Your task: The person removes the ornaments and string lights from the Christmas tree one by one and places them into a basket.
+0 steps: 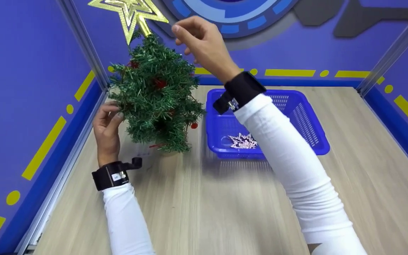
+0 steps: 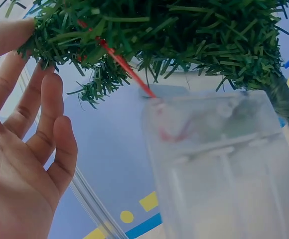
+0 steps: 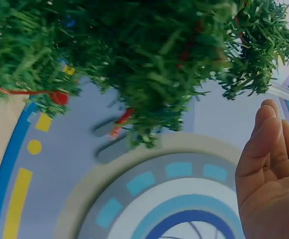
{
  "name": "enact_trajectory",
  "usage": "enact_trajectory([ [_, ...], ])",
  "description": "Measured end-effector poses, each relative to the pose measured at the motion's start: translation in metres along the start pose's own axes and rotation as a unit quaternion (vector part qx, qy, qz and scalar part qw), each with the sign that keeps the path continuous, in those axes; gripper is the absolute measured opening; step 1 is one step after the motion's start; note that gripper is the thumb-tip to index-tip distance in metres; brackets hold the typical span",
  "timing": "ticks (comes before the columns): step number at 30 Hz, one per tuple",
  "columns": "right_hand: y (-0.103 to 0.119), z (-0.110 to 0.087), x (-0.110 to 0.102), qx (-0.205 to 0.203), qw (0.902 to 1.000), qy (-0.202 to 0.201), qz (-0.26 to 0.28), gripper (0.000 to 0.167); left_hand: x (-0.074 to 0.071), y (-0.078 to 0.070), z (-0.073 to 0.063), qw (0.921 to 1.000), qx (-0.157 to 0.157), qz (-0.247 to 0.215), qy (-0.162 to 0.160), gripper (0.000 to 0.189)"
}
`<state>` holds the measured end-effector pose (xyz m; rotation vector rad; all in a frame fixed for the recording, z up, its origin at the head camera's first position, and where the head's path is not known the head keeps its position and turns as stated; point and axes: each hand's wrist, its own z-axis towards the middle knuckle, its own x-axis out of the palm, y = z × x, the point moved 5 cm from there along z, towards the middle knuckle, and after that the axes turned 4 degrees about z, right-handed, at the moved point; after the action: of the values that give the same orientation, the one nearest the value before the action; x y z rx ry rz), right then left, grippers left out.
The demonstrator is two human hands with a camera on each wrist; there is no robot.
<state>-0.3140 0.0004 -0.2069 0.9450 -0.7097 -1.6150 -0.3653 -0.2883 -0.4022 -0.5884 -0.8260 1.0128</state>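
Christmas tree [image 1: 156, 95] stands on the table [image 1: 197, 205] between the two hands, close to the left hand [image 1: 107, 125] and below the right hand [image 1: 207, 41]. The left hand touches the outer branches at mid-height with its thumb and fingers; foliage covers the fingertips, so it cannot be determined whether they pinch a branch. The right hand is raised beside the treetop, fingers loosely bent and empty. Its fingertips are just beside the right point of the gold star [image 1: 129, 7], which is mounted on the treetop. A blue basket [image 1: 221, 127] sits beneath the right wrist and forearm and holds a glittery pink ornament [image 1: 243, 141]. A red ball [image 1: 194, 125] hangs between the left hand and the basket.
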Motion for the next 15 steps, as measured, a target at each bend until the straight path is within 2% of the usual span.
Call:
enact_trajectory([
  [8, 0.027, 0.017, 0.022, -0.063, 0.9975, 0.024, -0.022, 0.014, -0.004, -0.003, 0.001, 0.9998, 0.018, -0.004, 0.006, 0.014],
  [11, 0.036, 0.017, 0.03, -0.078, 0.9961, 0.01, -0.038, 0.016, -0.005, -0.002, 0.0, 0.9998, 0.014, -0.008, 0.007, 0.015],
  [15, 0.043, 0.015, 0.032, -0.088, 0.9942, -0.032, -0.053, 0.02, -0.004, 0.0, 0.002, 0.9999, 0.007, -0.001, 0.007, 0.014],
])
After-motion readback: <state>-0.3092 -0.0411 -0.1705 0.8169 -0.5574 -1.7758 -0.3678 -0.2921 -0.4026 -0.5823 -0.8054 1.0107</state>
